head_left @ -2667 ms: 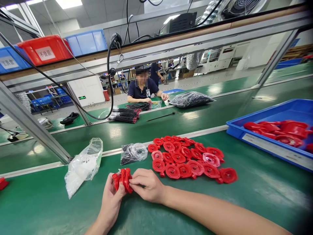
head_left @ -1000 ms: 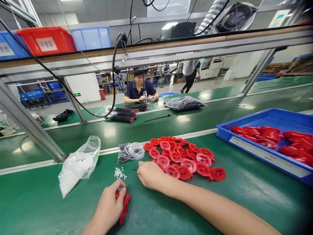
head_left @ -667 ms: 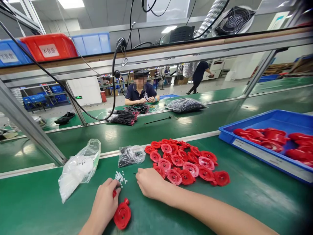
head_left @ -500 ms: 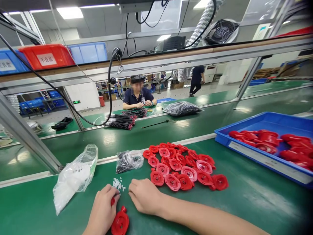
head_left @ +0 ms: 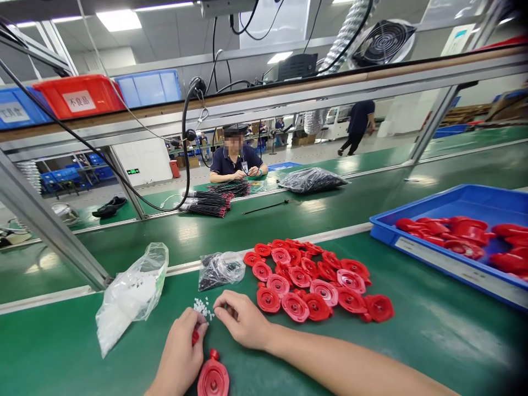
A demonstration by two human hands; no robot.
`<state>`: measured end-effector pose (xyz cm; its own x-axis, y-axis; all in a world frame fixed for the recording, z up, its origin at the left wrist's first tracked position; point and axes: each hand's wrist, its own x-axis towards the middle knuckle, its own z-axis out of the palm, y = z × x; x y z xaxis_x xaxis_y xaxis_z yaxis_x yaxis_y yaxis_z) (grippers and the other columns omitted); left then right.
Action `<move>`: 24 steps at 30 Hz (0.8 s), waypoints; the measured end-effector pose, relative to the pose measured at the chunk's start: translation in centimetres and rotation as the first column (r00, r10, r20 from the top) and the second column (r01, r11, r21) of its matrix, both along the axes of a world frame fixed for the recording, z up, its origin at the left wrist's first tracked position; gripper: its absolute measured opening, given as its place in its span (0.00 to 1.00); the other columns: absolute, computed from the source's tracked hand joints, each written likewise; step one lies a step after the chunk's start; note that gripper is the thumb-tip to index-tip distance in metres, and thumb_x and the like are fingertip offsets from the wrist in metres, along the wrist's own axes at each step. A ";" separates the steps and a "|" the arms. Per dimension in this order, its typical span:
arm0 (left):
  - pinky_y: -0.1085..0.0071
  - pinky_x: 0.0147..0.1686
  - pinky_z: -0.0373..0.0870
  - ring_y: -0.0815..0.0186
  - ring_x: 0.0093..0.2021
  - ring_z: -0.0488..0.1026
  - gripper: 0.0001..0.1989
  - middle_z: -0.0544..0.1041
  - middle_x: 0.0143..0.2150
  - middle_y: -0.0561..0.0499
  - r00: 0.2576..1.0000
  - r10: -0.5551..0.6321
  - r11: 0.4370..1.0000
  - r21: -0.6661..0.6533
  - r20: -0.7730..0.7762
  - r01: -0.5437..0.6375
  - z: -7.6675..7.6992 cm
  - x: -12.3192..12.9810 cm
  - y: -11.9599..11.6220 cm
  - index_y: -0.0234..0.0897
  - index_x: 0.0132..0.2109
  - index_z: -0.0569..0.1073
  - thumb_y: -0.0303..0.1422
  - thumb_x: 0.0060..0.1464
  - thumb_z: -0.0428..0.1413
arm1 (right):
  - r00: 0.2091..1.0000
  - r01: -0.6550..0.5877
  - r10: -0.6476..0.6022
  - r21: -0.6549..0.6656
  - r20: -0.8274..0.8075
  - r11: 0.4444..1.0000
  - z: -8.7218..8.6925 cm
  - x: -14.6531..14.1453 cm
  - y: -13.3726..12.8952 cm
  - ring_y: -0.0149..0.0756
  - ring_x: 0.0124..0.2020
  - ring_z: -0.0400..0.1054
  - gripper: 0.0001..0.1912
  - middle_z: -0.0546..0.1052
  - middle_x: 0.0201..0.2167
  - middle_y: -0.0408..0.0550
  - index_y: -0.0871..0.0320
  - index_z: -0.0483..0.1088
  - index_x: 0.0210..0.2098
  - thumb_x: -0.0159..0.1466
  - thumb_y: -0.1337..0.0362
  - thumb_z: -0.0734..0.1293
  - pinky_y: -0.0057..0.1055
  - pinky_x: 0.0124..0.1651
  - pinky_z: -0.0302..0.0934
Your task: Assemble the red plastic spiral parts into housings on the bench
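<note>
My left hand (head_left: 181, 347) is closed on a small red part (head_left: 195, 336), which shows between its thumb and fingers. Just beyond it lies a little pile of small white pieces (head_left: 202, 306). My right hand (head_left: 241, 319) is at the right edge of that pile, fingers curled, thumb and fingertips close together; whatever they may hold is too small to make out. A red round part with a short neck (head_left: 213, 379) lies on the green table close to my left hand. Many similar red parts (head_left: 300, 276) are heaped beyond my right hand.
A blue tray (head_left: 433, 254) with red parts stands at the right. A clear bag of white pieces (head_left: 132, 297) lies left, a small bag of black pieces (head_left: 212, 272) near the middle. Across the table sits a person (head_left: 237, 159); bundled black wires (head_left: 208, 203) lie in front. A metal post (head_left: 53, 220) slants at left.
My right hand has lifted slightly and its fingers have shifted at the white pile. The view has shifted a little, and a walking person in the background has moved right.
</note>
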<state>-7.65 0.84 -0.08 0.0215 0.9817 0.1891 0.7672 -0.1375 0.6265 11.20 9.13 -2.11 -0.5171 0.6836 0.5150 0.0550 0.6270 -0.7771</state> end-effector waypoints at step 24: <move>0.71 0.32 0.58 0.66 0.30 0.59 0.23 0.66 0.27 0.55 0.836 0.094 0.989 -0.145 0.540 -0.018 -0.7 0.7 0.1 0.37 0.33 0.70 0.53 0.61 0.57 | 0.990 -0.109 0.125 0.213 -0.065 0.971 -0.3 -0.6 -0.2 0.36 0.37 0.72 0.11 0.78 0.36 0.50 0.58 0.78 0.45 0.73 0.66 0.62 0.29 0.40 0.66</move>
